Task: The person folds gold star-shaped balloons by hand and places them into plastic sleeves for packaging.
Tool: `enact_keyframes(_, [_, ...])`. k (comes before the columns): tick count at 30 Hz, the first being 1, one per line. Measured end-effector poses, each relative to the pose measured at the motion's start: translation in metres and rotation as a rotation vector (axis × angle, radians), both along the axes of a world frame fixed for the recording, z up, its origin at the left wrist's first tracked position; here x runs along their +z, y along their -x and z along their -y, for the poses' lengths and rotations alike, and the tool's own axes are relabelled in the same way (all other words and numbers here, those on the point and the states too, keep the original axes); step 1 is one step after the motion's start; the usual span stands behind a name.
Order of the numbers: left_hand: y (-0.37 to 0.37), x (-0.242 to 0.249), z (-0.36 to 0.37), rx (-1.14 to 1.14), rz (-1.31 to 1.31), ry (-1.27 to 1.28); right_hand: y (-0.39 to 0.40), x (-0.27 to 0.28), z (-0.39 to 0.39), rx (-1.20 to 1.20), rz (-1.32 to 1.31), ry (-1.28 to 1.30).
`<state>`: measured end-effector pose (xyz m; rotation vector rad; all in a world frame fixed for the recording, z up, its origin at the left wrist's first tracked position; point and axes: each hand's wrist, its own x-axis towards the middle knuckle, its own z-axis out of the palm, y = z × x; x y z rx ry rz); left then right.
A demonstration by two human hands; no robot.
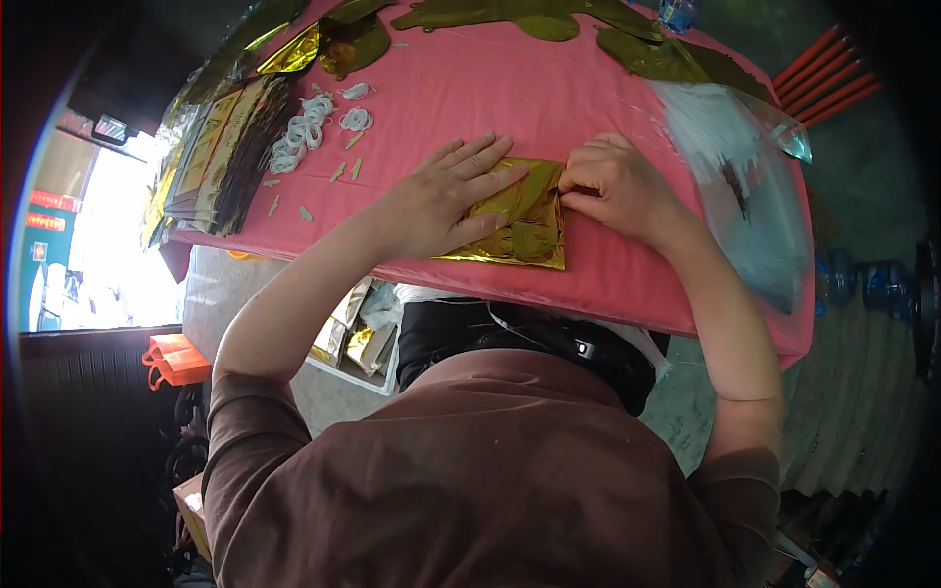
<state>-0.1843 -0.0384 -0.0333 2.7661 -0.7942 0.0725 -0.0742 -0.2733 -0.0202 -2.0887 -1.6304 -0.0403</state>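
Note:
A gold foil balloon, folded into a flat square, lies near the front edge of the pink-covered table. My left hand rests flat over its left part with the fingers spread. At its upper right edge, my right hand is closed, thumb and forefinger pinched on the foil. The palm side of both hands is hidden. Left of my left hand lie coils of white ribbon and a few small pale tabs.
Flat gold foil shapes line the far edge of the pink cloth. A stack of printed packets stands at the left edge. Clear plastic bags lie on the right. Beneath the table is a white bin with packets inside.

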Motion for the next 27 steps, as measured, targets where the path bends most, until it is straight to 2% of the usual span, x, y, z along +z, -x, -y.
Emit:
enact_keyframes(7, [0.001, 0.001, 0.0, 0.004, -0.02, -0.005, -0.007, 0.003, -0.003, 0.039, -0.084, 0.086])
enact_keyframes(10, [0.0, 0.001, 0.0, 0.004, -0.028, 0.002, -0.008, 0.006, -0.004, 0.044, -0.033, 0.131])
enact_keyframes(14, [0.0, 0.002, 0.0, -0.001, -0.038, 0.013, -0.003, 0.002, -0.007, -0.031, -0.085, 0.105])
enact_keyframes(16, [0.001, 0.003, 0.0, 0.0, -0.04, 0.006, -0.004, -0.004, -0.009, -0.006, -0.01, -0.023])
enact_keyframes(20, [0.0, 0.004, 0.0, -0.005, -0.045, -0.006, -0.008, 0.0, -0.01, 0.101, 0.046, -0.036])
enact_keyframes(22, [0.0, 0.005, 0.001, -0.004, -0.05, -0.016, -0.01, 0.008, -0.008, 0.133, -0.097, 0.095])
enact_keyframes(27, [0.0, 0.006, 0.002, -0.008, -0.052, -0.014, -0.016, 0.012, -0.014, 0.15, -0.196, 0.156])
